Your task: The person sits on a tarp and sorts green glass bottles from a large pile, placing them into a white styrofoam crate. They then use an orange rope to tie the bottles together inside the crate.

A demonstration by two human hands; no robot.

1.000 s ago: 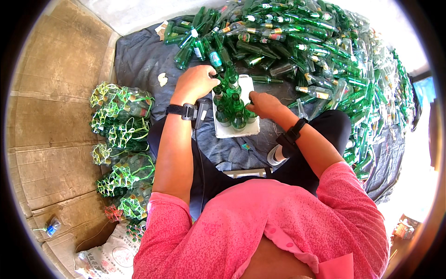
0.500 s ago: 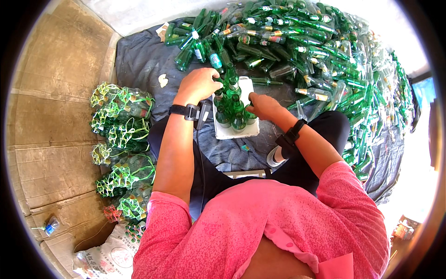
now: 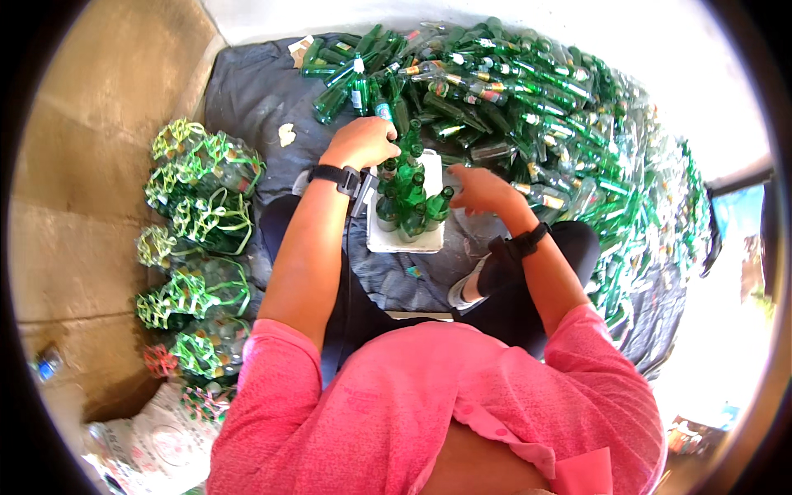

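At the left side, the bundles of bottles point(image 3: 210, 223) stand in a row, tied with pale green netting; between them and the white tray point(image 3: 406, 247) a wide band of the dark cloth point(image 3: 262, 91) lies open, wrinkled, with room for the left arm; the left hand point(image 3: 363, 142) is over the far left part of the tray, its fingers bent beside the bottle tops (whether they grip a neck, I cannot tell).

The green bottles point(image 3: 411, 194) stand close together on the tray, filling mostly its left and middle; a narrow white strip remains at the near edge, and a bigger one at the far right corner; the long axis of the tray goes away from the person, and the bottles point their mouths upward, the one by the right edge leaning a little to the right.

The right hand point(image 3: 487, 190) is just outside the right edge, fingers loosely parted, holding nothing that I can see; further right the heap of bottles point(image 3: 569, 103), smooth shiny glass, green and clear, lies in many directions and leaves less room than the left side.
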